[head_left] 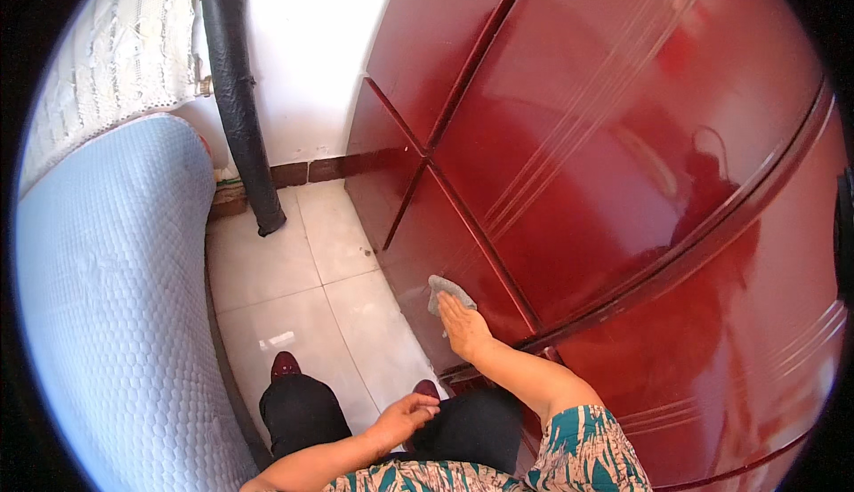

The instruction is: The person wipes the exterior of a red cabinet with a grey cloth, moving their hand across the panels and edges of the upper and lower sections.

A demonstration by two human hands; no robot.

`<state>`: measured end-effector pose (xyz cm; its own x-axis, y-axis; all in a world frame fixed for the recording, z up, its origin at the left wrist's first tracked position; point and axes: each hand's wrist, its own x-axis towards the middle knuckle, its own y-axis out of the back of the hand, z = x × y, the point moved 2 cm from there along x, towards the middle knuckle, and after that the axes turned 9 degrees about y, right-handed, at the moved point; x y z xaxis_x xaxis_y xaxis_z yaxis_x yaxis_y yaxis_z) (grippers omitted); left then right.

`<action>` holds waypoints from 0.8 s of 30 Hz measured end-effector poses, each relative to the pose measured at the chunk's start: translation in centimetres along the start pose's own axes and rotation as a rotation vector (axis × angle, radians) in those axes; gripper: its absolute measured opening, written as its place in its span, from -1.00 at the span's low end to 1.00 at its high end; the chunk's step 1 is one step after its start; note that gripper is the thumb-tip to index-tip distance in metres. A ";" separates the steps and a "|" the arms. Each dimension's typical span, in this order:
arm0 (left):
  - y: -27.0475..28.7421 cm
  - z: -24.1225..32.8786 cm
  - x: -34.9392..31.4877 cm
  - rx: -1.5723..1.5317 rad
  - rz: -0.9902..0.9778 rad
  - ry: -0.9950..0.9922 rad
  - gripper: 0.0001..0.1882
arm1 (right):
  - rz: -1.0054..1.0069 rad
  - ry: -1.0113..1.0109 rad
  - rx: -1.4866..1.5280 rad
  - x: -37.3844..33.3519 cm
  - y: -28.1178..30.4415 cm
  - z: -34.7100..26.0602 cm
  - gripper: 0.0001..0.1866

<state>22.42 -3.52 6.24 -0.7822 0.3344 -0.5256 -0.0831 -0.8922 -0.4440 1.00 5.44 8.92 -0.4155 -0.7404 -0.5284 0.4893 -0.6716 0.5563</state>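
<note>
My right hand (464,326) presses a small grey cloth (449,291) flat against the lower panel of a glossy dark red wardrobe (569,163). The cloth shows past my fingertips; the rest of it is hidden under the fingers. Over my right thigh, my left hand (405,421) hangs loosely with its fingers a little bent. Nothing shows in it, and it is apart from the wardrobe.
A bed with a light blue quilted cover (124,287) runs along the left. Beyond it, a black wrapped pipe (236,92) stands against the white wall. Pale floor tiles (289,314) lie between bed and wardrobe, where my dark red shoes (285,366) rest.
</note>
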 end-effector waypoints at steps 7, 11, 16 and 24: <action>-0.1 0.9 -0.7 -0.099 -0.086 -0.015 -0.66 | 0.203 -0.301 0.067 5.9 4.7 7.2 -0.41; 0.7 1.8 -1.9 -0.203 -0.029 -0.015 -0.66 | 0.314 -0.390 0.148 10.3 7.8 10.5 -0.42; 1.6 2.2 -2.3 -0.310 0.050 -0.040 -0.67 | 0.247 -0.414 0.106 13.7 6.6 10.3 -0.42; 3.1 2.2 -2.8 -0.403 0.231 -0.024 -0.67 | 0.144 -0.289 0.239 19.9 1.5 4.8 -0.44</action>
<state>23.05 -7.87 7.95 -0.7667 0.1295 -0.6288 0.3378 -0.7515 -0.5667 -10.23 -10.45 2.36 -0.5707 -0.7817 -0.2513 0.3800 -0.5227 0.7632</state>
